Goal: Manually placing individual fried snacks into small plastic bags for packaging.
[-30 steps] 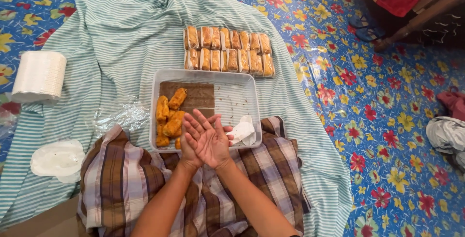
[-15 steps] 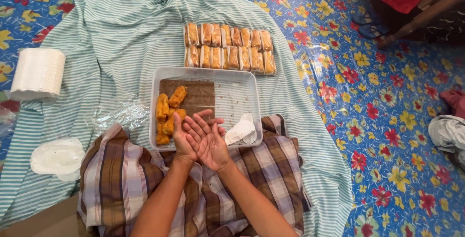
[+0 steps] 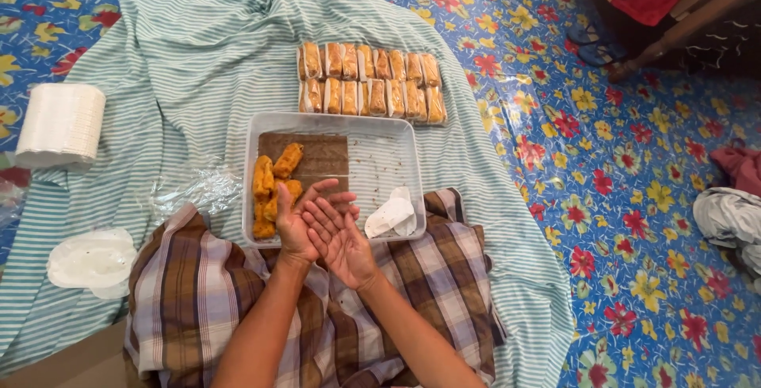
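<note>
In the head view, the left hand [image 3: 295, 225] and right hand [image 3: 342, 239] are held palm against palm, fingers spread and empty, over the near edge of the clear rectangular plastic tray [image 3: 388, 162]. Golden fried snack pieces [image 3: 273, 186] are seen in its left part, beside a folded white paper [image 3: 391, 215].

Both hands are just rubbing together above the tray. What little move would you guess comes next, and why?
Probably the left hand drops to pick one fried piece from the tray. Both hands are empty, palms together, the right hand beside the left, directly over the unwrapped pieces, while wrapped ones already lie in rows beyond.
</note>
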